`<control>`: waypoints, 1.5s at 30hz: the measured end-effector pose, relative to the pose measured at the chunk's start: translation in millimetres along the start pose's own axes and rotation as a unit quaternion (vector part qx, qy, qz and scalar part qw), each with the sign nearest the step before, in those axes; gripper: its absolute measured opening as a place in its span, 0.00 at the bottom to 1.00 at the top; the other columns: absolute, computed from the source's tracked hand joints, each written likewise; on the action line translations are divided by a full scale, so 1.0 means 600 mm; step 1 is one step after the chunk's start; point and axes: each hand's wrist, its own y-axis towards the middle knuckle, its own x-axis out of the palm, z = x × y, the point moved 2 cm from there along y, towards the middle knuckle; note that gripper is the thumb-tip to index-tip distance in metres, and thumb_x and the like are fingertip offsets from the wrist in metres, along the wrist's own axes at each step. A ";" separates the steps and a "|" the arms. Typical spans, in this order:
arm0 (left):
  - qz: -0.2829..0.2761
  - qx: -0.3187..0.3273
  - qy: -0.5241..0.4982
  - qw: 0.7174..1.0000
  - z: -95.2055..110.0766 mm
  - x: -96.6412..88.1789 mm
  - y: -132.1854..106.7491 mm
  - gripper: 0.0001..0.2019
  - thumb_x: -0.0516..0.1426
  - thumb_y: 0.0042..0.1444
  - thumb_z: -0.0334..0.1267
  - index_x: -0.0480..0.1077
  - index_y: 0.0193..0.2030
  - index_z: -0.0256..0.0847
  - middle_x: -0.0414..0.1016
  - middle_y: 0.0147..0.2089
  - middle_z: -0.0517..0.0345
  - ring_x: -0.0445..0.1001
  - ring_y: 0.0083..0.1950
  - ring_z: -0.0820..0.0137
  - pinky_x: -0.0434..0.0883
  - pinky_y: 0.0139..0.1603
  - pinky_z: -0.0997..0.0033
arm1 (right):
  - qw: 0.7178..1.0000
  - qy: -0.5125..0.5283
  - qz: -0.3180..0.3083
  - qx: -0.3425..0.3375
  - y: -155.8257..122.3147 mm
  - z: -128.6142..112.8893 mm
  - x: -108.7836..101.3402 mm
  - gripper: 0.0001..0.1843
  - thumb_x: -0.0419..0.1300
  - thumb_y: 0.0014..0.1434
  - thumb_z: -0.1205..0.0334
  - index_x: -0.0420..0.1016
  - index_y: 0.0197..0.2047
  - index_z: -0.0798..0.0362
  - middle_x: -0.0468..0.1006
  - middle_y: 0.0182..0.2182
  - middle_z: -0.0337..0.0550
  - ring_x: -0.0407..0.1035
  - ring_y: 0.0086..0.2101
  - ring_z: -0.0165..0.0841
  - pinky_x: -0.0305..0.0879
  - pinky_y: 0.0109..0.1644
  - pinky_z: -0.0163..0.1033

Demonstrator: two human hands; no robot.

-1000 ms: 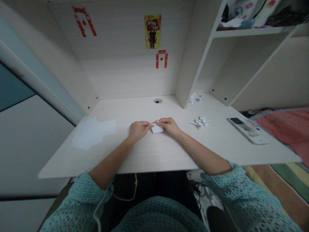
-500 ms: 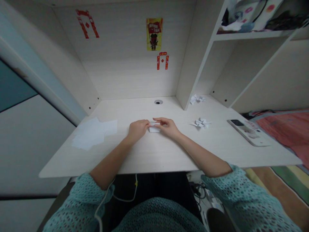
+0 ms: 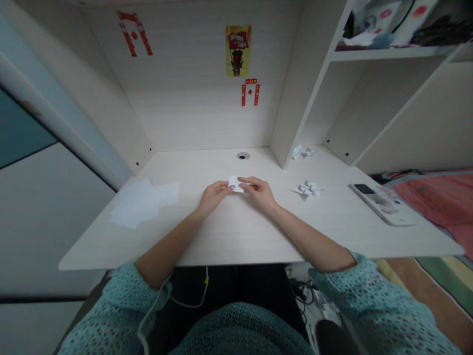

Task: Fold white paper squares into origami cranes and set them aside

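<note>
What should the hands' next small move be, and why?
Probably steady the small white paper with the left hand while the right hand presses a fold: fingers of both hands hold it, and folded-looking paper lies to the right.

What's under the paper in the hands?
Around the paper, held between the left hand and right hand, the desk shows. The spot directly beneath is covered by the paper and fingers, so I can't tell what's there.
</note>
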 end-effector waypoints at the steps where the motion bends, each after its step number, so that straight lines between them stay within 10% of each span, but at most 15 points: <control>1: -0.003 -0.025 -0.022 0.999 -0.001 0.000 0.001 0.18 0.60 0.46 0.50 0.72 0.38 0.38 0.77 0.36 0.52 0.73 0.39 0.68 0.66 0.37 0.71 | 1.000 0.011 0.005 -0.008 0.002 0.001 -0.001 0.16 0.62 0.50 0.55 0.77 0.42 0.51 0.76 0.39 0.45 0.69 0.38 0.33 0.63 0.40 0.37; 45: -0.041 -0.123 -0.248 0.960 0.004 0.009 -0.009 0.14 0.63 0.44 0.42 0.74 0.38 0.37 0.77 0.40 0.49 0.75 0.39 0.69 0.67 0.45 0.69 | 0.998 -0.044 0.037 -0.027 -0.012 -0.031 -0.001 0.11 0.65 0.46 0.53 0.80 0.30 0.51 0.80 0.30 0.44 0.72 0.31 0.34 0.65 0.37 0.38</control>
